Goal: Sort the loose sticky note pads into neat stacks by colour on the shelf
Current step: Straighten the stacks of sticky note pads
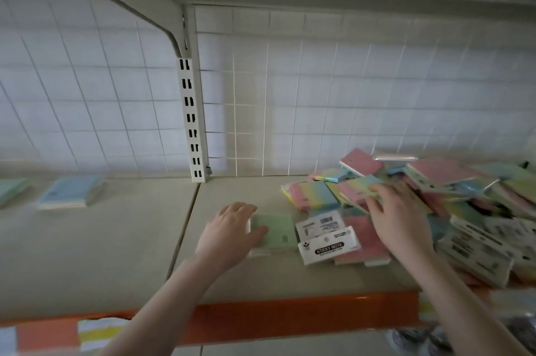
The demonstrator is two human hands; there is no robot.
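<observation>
Nearest the camera runs the orange front edge (290,318) of the shelf (261,277), with both bare forearms reaching over it. Below that edge, to the left of the left arm, a few pink and yellow-striped pads (72,332) show on a lower level.

The left hand (232,232) lies palm down on the shelf, its thumb resting on the near left corner of a green pad (275,229) and its fingers curled over that pad's left edge (the grip looks loose, and blur hides how firmly it holds). Just right of the green pad, a wrapped pad labelled STICKY NOTE (329,245) lies tilted on top of a pink pad (368,245), with another white label (320,223) just behind it.

The right hand (397,216) reaches into the loose heap of pads (464,205), which spreads from under this hand to the right border of the view. Its fingers are spread and laid over a pastel rainbow pad (362,184); whether they pinch it I cannot tell. Left of those fingertips sit more rainbow pads (310,194), and beyond them a pink pad (361,164) tilts up on the top of the heap.

Far to the left of the left hand, on the neighbouring shelf section, a blue-topped stack (69,192) stands alone, with a green one (11,190) at the border. Behind everything rises a white wire grid back panel (319,94) and a slotted upright (191,118).
</observation>
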